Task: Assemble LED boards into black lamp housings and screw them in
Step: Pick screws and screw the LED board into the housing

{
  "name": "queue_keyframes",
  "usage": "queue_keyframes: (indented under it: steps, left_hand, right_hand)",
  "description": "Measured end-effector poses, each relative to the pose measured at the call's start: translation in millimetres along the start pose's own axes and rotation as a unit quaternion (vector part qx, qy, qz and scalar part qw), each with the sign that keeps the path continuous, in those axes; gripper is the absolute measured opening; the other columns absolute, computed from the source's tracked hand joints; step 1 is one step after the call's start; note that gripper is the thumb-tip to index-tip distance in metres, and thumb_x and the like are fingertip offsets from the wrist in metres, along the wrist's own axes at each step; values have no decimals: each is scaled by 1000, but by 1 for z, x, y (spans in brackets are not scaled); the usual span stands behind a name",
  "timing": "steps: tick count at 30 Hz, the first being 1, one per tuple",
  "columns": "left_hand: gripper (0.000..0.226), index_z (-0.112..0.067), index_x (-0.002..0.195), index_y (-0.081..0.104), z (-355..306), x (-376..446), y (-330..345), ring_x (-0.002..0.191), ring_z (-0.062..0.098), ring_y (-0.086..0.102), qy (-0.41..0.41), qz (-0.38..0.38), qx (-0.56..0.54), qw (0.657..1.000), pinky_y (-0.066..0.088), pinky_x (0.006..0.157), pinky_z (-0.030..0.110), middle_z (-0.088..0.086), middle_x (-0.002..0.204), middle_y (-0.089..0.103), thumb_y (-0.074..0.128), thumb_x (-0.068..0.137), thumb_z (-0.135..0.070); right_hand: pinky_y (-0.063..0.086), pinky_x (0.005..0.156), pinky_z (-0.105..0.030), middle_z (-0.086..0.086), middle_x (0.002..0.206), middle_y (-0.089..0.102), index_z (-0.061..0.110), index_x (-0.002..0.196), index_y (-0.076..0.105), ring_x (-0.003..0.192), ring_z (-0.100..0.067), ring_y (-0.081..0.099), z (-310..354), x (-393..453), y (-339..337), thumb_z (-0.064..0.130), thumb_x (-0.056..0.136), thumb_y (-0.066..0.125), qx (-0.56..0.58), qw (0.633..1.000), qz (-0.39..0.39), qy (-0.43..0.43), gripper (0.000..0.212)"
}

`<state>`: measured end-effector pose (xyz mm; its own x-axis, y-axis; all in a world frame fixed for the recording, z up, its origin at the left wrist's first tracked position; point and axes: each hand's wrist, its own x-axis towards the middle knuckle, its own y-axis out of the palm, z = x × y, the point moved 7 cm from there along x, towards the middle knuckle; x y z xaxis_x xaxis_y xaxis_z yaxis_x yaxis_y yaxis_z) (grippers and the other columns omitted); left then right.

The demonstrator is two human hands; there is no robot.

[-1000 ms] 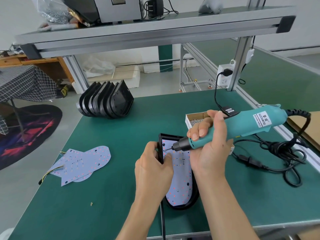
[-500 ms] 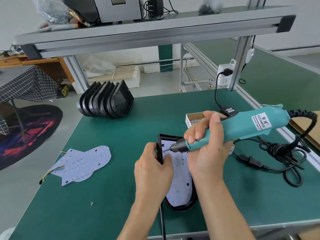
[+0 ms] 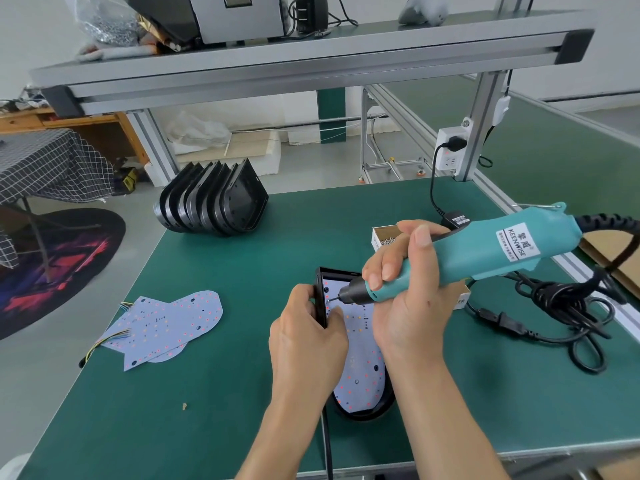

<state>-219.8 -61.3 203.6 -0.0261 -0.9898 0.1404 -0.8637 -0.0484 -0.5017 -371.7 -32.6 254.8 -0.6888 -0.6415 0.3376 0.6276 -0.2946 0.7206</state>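
Since a moment ago the teal electric screwdriver has tilted a little higher at its corded end, while its bit stays at the far left corner of the white LED board. Nearest the viewer, that board lies inside the black plastic lamp housing on the green bench mat; the left hand grips the housing's left wall and the right hand wraps the driver. This looks like screw-driving; next likely needs another screw from the open cardboard box of screws, with spare boards and stacked housings beyond.

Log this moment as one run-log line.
step: screwing LED board | left hand grips lamp housing edge | right hand holds electric screwdriver, bit on board's far corner
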Motion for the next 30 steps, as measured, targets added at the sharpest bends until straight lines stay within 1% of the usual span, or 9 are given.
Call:
queue_keyframes:
  steps: [4,9,13,16,20,22,25,28,30]
  left_hand:
    - [14,-29,88,56,0,0,0,55,12,45,6,-4,1,1000,50,59,43,-16,55,50,68,93,-22]
    - [15,-29,87,56,1,0,1,55,11,46,8,-4,0,1000,41,54,36,-15,55,50,68,92,-22]
    - [14,-29,87,56,2,1,1,56,12,46,6,-6,2,1000,41,55,36,-16,56,51,67,92,-21]
    - [14,-28,87,56,2,1,1,57,12,46,6,-8,8,1000,38,55,35,-18,57,50,68,92,-23]
    - [14,-28,87,56,3,1,0,58,11,46,7,-13,8,1000,33,55,33,-18,58,51,68,92,-23]
    - [14,-28,87,56,3,1,0,58,11,46,8,-13,11,1000,32,55,33,-18,58,52,68,92,-24]
    - [16,-28,85,55,3,1,0,59,11,46,9,-14,11,1000,34,55,33,-18,58,51,68,92,-23]
    - [16,-28,85,54,4,1,0,58,11,46,11,-16,11,1000,36,55,34,-18,57,50,68,92,-23]
    - [16,-28,85,55,5,1,0,57,12,46,10,-16,12,1000,41,55,37,-17,56,50,68,92,-23]
  right_hand:
    - [40,52,-30,0,54,44,23,89,67,42,-22,43,5,-1,6,30,93,65,-22,999,21,-13,8]
    - [41,52,-28,0,55,44,23,90,67,42,-21,43,5,-2,7,29,93,64,-23,999,22,-15,8]
    - [41,52,-28,0,55,44,23,90,66,43,-21,43,4,-2,6,30,93,65,-24,999,22,-11,8]
    - [41,53,-29,1,55,44,23,89,65,42,-22,44,4,-2,5,31,93,64,-31,999,24,-11,9]
    - [40,53,-29,1,54,44,19,89,57,42,-22,43,3,-3,6,30,94,64,-37,999,25,-13,14]
    - [40,53,-28,1,54,43,21,88,58,41,-22,43,4,-3,7,30,94,63,-36,999,24,-16,12]
    - [39,53,-29,1,55,42,23,86,57,41,-22,42,4,-3,8,29,95,63,-37,999,29,-20,12]
    - [39,53,-29,0,54,41,16,88,50,41,-23,42,3,-3,8,26,95,63,-39,998,30,-23,18]
    - [39,53,-30,-1,55,40,16,89,49,41,-23,41,1,-3,7,25,95,63,-36,999,28,-20,18]
